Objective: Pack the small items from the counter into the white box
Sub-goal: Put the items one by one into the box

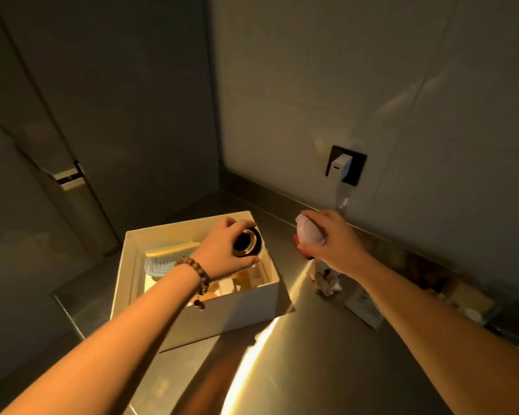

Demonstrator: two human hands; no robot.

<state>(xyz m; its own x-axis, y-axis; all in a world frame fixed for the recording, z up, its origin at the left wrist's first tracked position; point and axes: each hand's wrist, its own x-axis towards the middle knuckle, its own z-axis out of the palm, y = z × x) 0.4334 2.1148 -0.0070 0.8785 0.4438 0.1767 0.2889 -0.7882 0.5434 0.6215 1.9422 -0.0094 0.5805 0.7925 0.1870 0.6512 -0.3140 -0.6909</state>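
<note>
Midway through: the white box point(198, 313) already holds a comb, the left hand point(222, 250) lowers a gripped dark jar point(249, 241) in, the right hand point(333, 241) clutches a pink item point(307, 230) above the surface point(297, 369), a few items left.

steel counter point(327, 354) bears white box point(222, 313), clutter point(327, 283).

No text reads clearly; the small carton point(364, 307) perhaps bears print, too blurred.
</note>
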